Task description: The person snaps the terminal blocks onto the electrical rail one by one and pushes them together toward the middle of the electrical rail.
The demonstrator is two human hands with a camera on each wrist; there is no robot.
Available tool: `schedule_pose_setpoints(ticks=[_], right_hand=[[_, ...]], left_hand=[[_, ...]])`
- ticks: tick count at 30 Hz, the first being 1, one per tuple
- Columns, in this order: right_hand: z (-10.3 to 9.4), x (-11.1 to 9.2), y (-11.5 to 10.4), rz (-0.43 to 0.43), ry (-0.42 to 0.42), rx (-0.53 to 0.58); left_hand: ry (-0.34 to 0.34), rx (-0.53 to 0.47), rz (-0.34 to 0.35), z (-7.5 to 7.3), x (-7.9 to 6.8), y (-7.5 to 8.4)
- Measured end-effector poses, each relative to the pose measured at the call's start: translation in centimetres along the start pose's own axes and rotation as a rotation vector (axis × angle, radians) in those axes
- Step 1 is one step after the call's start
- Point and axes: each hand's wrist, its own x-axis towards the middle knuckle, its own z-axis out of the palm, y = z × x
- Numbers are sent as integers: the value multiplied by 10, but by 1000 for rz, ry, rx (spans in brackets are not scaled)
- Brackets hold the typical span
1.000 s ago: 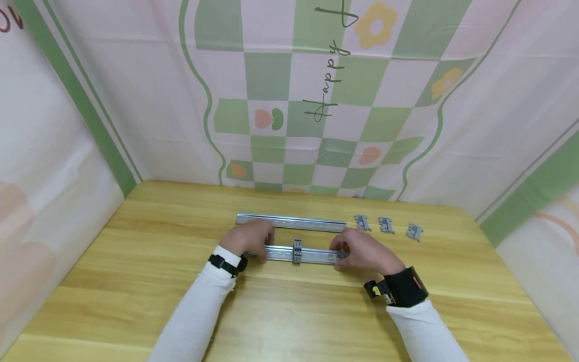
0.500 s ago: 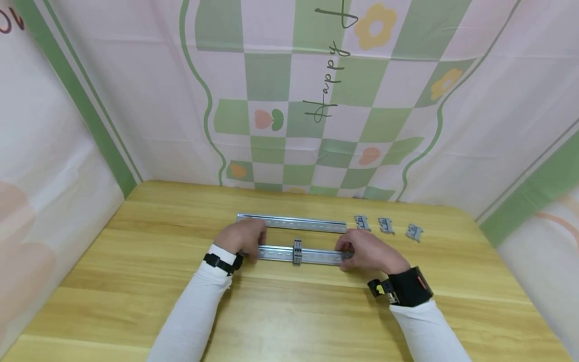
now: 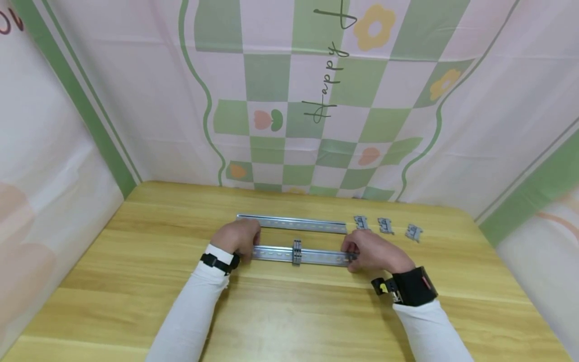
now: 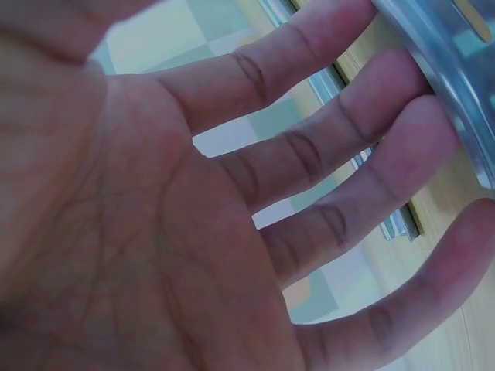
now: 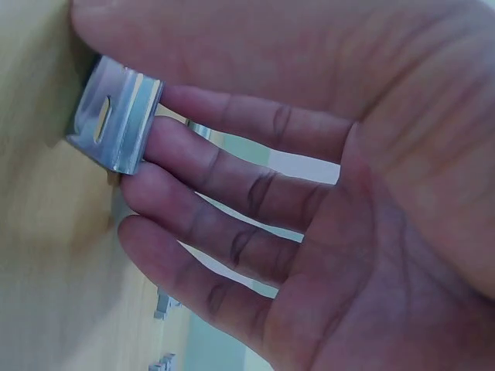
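Observation:
A silver slotted DIN rail (image 3: 273,253) lies across the table, with several thin grey terminal blocks (image 3: 296,252) standing together near its middle. My left hand (image 3: 236,237) grips the rail toward its left end, fingertips against the far edge; the left wrist view shows those fingers (image 4: 387,151) touching the metal. At the right end, my right hand (image 3: 375,250) holds the rail between thumb and fingers. In the right wrist view the rail's slotted end (image 5: 112,116) shows between them. The left thumb's contact is hidden.
A second DIN rail (image 3: 298,224) lies parallel just behind the first. Three loose grey terminal blocks (image 3: 385,225) rest in a row at the back right of the wooden table (image 3: 289,311). A printed cloth (image 3: 312,80) hangs behind the table.
My hands have moved apart along the front rail, the left one leftward and the right one rightward, uncovering more of it. The terminal blocks and the rear rail have stayed put.

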Motion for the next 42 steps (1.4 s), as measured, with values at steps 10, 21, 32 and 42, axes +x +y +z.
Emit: schedule_pose_setpoints(ticks=[10, 21, 32, 42], right_hand=[[-2, -2, 1, 15, -13, -5], [-2, -2, -2, 70, -27, -29], [-1, -2, 1, 29, -4, -49], [-1, -2, 2, 18, 6, -64]], left_hand=[[3, 51, 0, 0, 0, 1], [-5, 111, -41, 1, 1, 0], [0, 101, -27, 1, 1, 1], [21, 119, 2, 2, 0, 1]])
